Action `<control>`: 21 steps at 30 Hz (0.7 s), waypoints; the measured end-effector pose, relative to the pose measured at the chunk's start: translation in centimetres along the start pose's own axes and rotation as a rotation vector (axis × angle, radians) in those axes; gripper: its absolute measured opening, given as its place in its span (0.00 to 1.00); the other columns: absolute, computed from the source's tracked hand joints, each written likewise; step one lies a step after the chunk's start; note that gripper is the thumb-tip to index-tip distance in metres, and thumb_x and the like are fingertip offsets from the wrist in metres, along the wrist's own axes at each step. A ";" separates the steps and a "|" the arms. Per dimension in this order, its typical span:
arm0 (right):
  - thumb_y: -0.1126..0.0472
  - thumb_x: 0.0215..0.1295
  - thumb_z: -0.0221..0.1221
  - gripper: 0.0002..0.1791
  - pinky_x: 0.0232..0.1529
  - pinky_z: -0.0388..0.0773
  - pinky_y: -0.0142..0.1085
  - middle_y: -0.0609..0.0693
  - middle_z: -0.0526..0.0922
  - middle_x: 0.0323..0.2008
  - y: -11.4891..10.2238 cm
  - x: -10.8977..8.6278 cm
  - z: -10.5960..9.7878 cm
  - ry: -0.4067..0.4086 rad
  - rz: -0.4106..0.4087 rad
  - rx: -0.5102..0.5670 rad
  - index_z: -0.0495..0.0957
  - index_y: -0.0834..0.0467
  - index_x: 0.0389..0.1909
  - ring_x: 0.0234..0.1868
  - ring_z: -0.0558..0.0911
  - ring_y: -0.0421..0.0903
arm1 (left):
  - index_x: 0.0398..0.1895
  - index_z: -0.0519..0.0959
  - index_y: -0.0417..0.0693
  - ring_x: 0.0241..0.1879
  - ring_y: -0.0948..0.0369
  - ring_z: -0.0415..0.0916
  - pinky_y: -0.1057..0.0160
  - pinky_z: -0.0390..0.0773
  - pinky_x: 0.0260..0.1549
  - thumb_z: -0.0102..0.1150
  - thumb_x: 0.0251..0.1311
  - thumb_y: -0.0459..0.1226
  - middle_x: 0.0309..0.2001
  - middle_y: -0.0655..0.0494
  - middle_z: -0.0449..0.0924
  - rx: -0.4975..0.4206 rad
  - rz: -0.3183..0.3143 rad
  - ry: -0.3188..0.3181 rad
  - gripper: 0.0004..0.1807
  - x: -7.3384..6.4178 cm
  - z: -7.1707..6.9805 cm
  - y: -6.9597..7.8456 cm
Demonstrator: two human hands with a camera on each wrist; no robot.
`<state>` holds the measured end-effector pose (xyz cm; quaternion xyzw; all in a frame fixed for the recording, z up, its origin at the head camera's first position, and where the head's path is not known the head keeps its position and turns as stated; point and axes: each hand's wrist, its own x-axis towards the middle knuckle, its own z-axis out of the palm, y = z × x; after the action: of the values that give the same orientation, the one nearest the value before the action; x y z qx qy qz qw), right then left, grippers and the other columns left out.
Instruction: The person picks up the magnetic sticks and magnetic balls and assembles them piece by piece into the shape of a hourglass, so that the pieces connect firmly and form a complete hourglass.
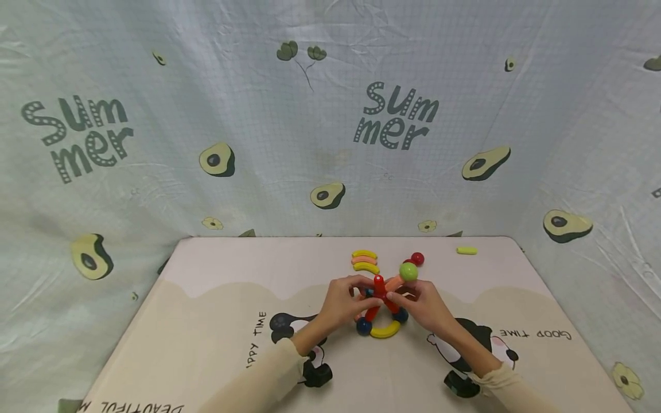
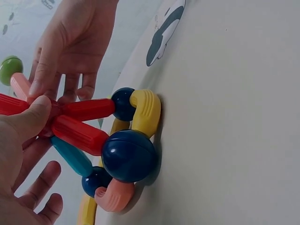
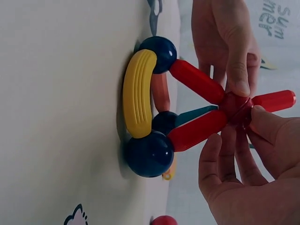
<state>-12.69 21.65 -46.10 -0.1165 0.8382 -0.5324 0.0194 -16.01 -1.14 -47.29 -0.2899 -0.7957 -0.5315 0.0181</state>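
A toy frame of ball-and-stick pieces stands on the table. At its top is a red ball (image 3: 232, 110), pinched by the left hand (image 1: 342, 299) from one side and the right hand (image 1: 426, 307) from the other. Red sticks (image 3: 199, 130) and a teal stick (image 2: 72, 157) slope from it to navy balls (image 3: 149, 154). Curved yellow (image 3: 137, 93) and pink pieces (image 2: 115, 196) link these in a ring at table level. Another red stick (image 1: 379, 284) points up, and a pink stick (image 1: 394, 283) carries a green ball (image 1: 408, 272). Fingers partly cover the red ball.
Beyond the frame lie curved yellow (image 1: 365, 268) and pink pieces (image 1: 364, 260). Red balls (image 1: 417, 258) sit to their right, and a short yellow-green stick (image 1: 467, 250) near the table's back edge. A printed curtain (image 1: 268, 132) hangs behind the table (image 1: 217, 327).
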 end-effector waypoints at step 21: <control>0.59 0.71 0.65 0.18 0.53 0.82 0.40 0.55 0.86 0.50 0.7 -1.9 -2.5 0.002 0.006 -0.047 0.80 0.64 0.56 0.50 0.84 0.51 | 0.47 0.88 0.44 0.36 0.51 0.78 0.72 0.70 0.30 0.78 0.54 0.38 0.40 0.51 0.88 -0.035 -0.023 -0.027 0.17 1.0 3.1 0.7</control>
<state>-11.38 24.50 -45.80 -0.1142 0.8507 -0.5128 0.0175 -15.62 2.16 -47.70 -0.2883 -0.7898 -0.5414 -0.0038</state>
